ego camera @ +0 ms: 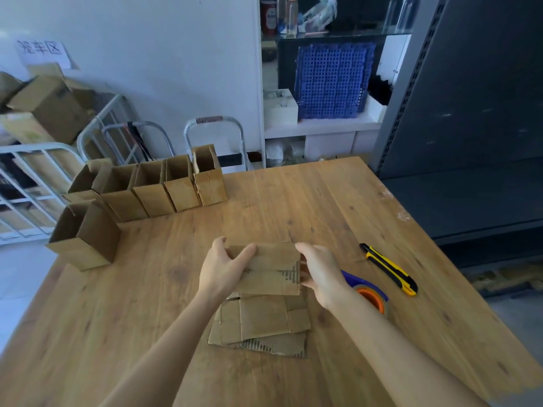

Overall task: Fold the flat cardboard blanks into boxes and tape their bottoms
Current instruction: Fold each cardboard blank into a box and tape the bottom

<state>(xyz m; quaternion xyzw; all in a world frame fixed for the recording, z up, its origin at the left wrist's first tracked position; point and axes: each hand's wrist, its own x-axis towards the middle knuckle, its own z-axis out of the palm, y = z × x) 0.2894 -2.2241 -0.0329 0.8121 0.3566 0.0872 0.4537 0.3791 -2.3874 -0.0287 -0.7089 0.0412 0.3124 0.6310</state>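
Observation:
A flat cardboard blank [271, 270] is held just above the wooden table [147, 304], near its middle. My left hand [223, 267] grips the blank's left end, thumb on top. My right hand [320, 268] holds its right end. Below the held blank lies a small stack of flat blanks [261, 324]. A tape dispenser [371, 296] with an orange core and blue handle sits right of the stack, partly hidden by my right wrist. Several folded open-topped boxes [152, 186] stand in a row at the table's far left, and one more box [85, 235] stands nearer the left edge.
A yellow and black utility knife [389, 268] lies on the table to the right. Beyond the table stand a metal trolley with cartons [44, 110], a chair frame [216, 124], white shelves with a blue crate [332, 80] and a dark metal rack [470, 113].

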